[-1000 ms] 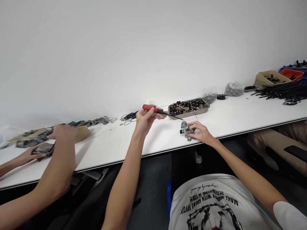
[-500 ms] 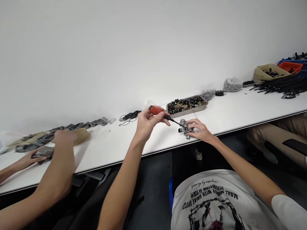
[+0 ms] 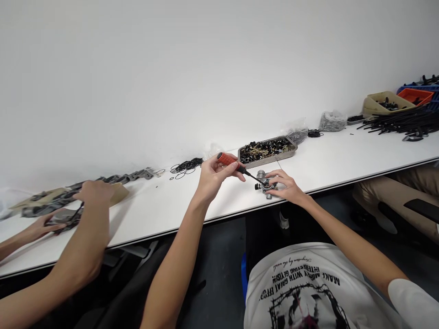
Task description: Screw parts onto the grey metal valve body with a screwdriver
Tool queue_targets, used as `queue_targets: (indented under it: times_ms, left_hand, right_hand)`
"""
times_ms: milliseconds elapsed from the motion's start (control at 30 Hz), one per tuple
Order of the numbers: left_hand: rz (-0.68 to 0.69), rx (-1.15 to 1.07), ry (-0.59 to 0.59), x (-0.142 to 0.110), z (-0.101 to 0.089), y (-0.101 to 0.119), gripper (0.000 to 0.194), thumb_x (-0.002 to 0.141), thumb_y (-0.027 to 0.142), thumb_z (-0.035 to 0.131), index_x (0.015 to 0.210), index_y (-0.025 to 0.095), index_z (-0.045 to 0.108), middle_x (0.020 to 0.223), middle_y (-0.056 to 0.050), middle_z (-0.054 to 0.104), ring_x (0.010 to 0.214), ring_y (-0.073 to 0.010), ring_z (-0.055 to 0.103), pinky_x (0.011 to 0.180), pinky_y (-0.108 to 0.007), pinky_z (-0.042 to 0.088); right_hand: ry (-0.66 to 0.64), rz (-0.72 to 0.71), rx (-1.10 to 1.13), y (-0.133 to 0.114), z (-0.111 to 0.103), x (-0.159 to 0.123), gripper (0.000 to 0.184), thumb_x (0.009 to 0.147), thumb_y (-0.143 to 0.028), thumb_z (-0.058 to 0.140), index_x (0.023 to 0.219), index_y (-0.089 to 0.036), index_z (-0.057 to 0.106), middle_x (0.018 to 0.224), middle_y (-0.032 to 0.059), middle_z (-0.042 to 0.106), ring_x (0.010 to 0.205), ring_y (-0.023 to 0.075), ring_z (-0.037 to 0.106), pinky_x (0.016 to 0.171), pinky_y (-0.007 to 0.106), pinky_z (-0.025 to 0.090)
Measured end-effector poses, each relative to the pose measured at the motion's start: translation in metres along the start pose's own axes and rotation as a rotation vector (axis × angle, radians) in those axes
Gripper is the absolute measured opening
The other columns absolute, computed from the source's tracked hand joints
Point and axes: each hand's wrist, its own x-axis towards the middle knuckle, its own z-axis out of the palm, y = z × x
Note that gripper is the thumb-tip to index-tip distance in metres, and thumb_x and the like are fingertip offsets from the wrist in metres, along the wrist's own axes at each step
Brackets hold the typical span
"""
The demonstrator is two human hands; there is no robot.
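Observation:
My left hand [image 3: 213, 177] is closed around a screwdriver with a red handle [image 3: 229, 160]; its dark shaft slants down to the right. The tip meets a small grey metal valve part [image 3: 265, 182] that rests on the white table [image 3: 343, 164]. My right hand [image 3: 286, 186] grips that part from the right side and holds it down against the table.
A metal tray [image 3: 266, 150] of black and brass small parts lies just behind the hands. Black rubber rings [image 3: 185, 165] lie to its left. Another person's hands [image 3: 87, 194] handle grey parts [image 3: 65, 216] at far left. Bins [image 3: 387, 103] and black rods [image 3: 401, 122] sit far right.
My left hand has lowered the screwdriver and shifted it right, so its tip now sits on the metal part. My right hand has kept hold of the part.

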Motion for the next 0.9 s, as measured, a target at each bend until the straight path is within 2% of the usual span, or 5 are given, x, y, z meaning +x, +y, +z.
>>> queue_targets:
  times_ms: [333,433,567,667,900]
  left_hand:
    - [0.011,0.034,-0.075,0.008,0.004,0.009,0.035,0.076,0.044,0.088,0.087,0.017,0.068,0.085,-0.011,0.076,0.060,-0.0239,0.073,0.068,-0.047,0.067]
    - [0.012,0.071,-0.144,0.019,0.010,0.018,0.035,0.073,0.038,0.090,0.093,0.017,0.070,0.086,-0.009,0.073,0.063,-0.0237,0.074,0.066,-0.044,0.066]
    - [0.046,0.121,-0.276,0.037,0.024,0.031,0.046,0.071,0.027,0.088,0.113,0.021,0.070,0.091,-0.007,0.072,0.069,-0.0226,0.074,0.064,-0.038,0.063]
    - [0.106,0.183,-0.361,0.045,0.035,0.037,0.038,0.073,0.024,0.084,0.108,0.023,0.072,0.088,-0.004,0.071,0.069,-0.0211,0.073,0.061,-0.034,0.060]
    - [0.153,0.192,-0.274,0.034,0.045,0.046,0.036,0.072,0.028,0.088,0.105,0.021,0.075,0.084,-0.005,0.071,0.070,-0.0218,0.073,0.054,-0.030,0.056]
  right_hand:
    - [0.004,-0.029,-0.006,0.001,0.000,0.000,0.013,0.089,-0.032,0.082,0.095,-0.025,0.073,0.120,0.0111,0.072,0.116,0.0278,0.068,0.102,0.050,0.059]
    - [0.000,-0.012,-0.006,-0.001,-0.002,0.001,0.014,0.088,-0.034,0.083,0.093,-0.025,0.073,0.119,0.0116,0.072,0.116,0.0283,0.068,0.103,0.051,0.059]
    - [0.001,0.002,0.005,-0.003,-0.004,0.002,0.015,0.089,-0.036,0.082,0.091,-0.025,0.073,0.118,0.0115,0.071,0.116,0.0284,0.068,0.105,0.052,0.059]
    - [0.001,0.006,0.007,-0.003,-0.004,0.002,0.016,0.090,-0.039,0.081,0.091,-0.025,0.073,0.119,0.0110,0.070,0.116,0.0278,0.069,0.105,0.050,0.060]
    - [0.023,-0.025,0.019,0.000,0.000,0.002,0.015,0.091,-0.038,0.081,0.092,-0.025,0.073,0.117,0.0098,0.071,0.117,0.0276,0.068,0.105,0.051,0.060]
